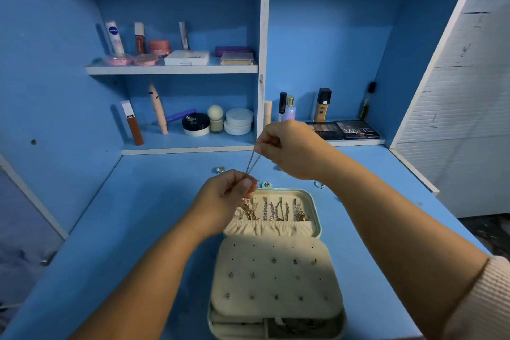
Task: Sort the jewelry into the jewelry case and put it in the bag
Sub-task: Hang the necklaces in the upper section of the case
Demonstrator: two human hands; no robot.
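Left hand (227, 192) and right hand (288, 148) each pinch the thin silver chain necklace (252, 163), taut above the open mint-green jewelry case (318, 211); judged light, limp, tangle-prone, so hold near ends.

Mint jewelry case (318, 215) open on desk (138, 215), necklaces (276, 211) hung in the far half, earrings (273, 260) on the cream stud panel (276, 281), silver chain (252, 161) pinched taut between left hand (229, 193) and right hand (289, 149), two rings (220, 169) loose behind.
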